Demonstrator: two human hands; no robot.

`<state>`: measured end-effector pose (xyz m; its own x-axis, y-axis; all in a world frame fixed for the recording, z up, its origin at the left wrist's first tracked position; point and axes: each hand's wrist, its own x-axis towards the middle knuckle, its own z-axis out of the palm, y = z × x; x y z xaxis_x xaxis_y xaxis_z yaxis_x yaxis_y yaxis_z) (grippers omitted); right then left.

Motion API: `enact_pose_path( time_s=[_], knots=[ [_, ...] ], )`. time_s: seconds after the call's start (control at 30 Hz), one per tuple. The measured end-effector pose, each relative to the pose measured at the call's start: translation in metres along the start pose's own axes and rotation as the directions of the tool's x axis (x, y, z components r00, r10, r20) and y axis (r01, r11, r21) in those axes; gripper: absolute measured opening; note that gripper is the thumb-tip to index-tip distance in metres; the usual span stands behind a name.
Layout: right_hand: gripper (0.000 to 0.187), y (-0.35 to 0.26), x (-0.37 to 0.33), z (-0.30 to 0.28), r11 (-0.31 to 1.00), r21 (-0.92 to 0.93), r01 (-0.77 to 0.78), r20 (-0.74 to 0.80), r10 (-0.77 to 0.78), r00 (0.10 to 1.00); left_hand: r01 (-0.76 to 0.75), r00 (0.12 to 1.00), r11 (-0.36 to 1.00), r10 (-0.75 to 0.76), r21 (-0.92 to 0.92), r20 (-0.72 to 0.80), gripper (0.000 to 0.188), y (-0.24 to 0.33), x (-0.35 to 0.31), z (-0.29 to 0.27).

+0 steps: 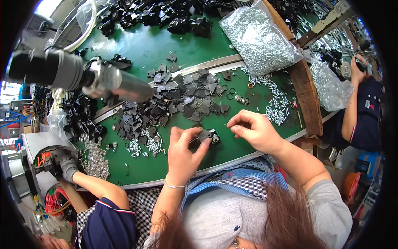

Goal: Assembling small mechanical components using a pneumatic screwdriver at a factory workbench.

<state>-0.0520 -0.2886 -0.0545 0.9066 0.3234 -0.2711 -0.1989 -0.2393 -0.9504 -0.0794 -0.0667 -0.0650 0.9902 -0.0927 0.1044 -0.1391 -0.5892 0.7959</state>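
Observation:
My left hand (184,153) pinches a small dark metal plate with a silver round fitting (214,137) at its right end, just above the green tabletop (232,147). To its right, my right hand (259,132) hovers apart from that part. Its thumb and fingertips are drawn together; anything between them is too small to make out. Beyond both hands lies a wide heap of flat dark metal plates (192,93). Thin dark rings (230,92) and silver round pieces (241,99) lie at the heap's right side.
Loose silver screws (277,110) lie right, below a screw-filled plastic bag (259,39) and a wooden board (304,91). A cylindrical tool (120,83) hangs over the left side. Black parts (166,18) cover the far end. A co-worker's gloved hand (68,168) is inside a machine at left.

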Motion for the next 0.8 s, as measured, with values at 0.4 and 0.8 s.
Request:
enact_pose_path(
  time_s=[0.4, 0.8],
  knots=[
    [0.017, -0.008, 0.009, 0.021, 0.958, 0.251, -0.14, 0.124, 0.112, 0.986, 0.0, 1.0, 0.999, 0.001, -0.045, 0.026, 0.028, -0.005, 0.0, 0.002],
    [0.019, 0.001, 0.01, 0.024, 0.943, 0.296, -0.154, 0.099, 0.13, 0.987, -0.017, 1.0, 1.0, 0.017, -0.023, -0.012, 0.028, -0.004, -0.004, 0.009]
  ],
)
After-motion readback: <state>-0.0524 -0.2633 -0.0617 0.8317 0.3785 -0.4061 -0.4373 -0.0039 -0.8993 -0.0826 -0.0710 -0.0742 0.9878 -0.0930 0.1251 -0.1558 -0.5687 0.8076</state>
